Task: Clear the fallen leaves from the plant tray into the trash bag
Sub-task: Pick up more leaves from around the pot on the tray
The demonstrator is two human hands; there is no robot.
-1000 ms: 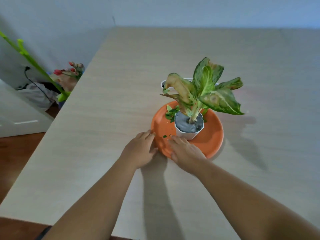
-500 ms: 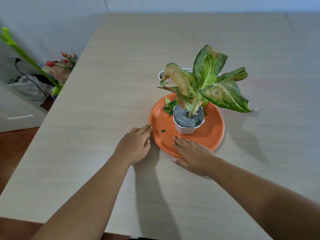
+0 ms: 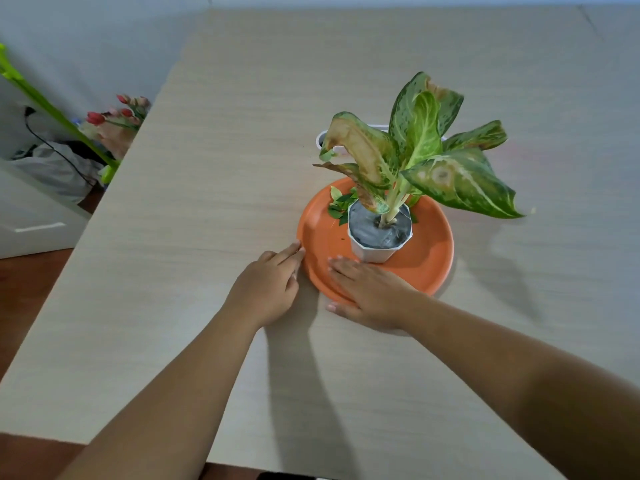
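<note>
Right hand lies flat and open, palm down over the near rim of the orange tray, fingertips just short of the white pot; it grips nothing. Left hand rests loosely curled on the table, fingertips touching the tray's left rim; it holds nothing that I can see.

Fallen leaves: 1 small green cluster on the tray, beyond the right fingertips, against the pot's far-left side.

Judgement: leaves light, thin, limp, easily scattered. Best pinched or swept together with the fingertips. The plant looks top-heavy, so steady the tray. No trash bag identified for certain.
</note>
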